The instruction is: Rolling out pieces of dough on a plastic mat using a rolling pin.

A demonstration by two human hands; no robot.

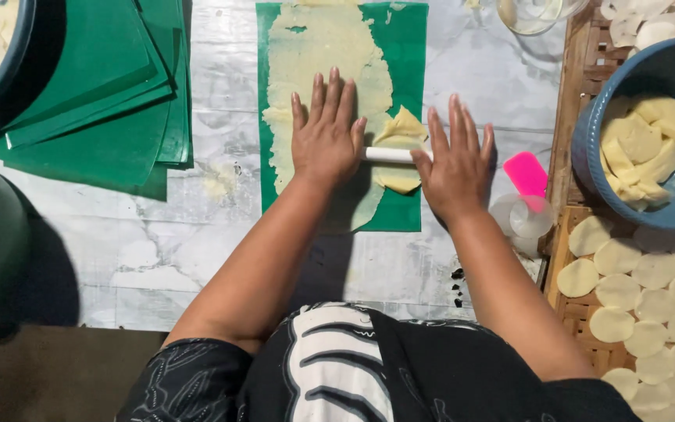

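A white rolling pin (388, 155) lies across a green mat (406, 47) on the marble top. My left hand (324, 131) presses flat on its left end, fingers spread. My right hand (455, 160) presses flat on its right end, fingers also spread. A thin sheet of pale yellow dough (322, 55) covers the mat's left and far part. A folded lump of dough (400, 133) sits under and around the pin between my hands.
A stack of green mats (111, 86) lies at the left. A blue bowl (587, 141) of dough scraps stands at the right. Round dough discs (650, 297) cover a bamboo rack. A pink scraper (526, 173) and clear round cutter (526, 219) lie beside my right hand.
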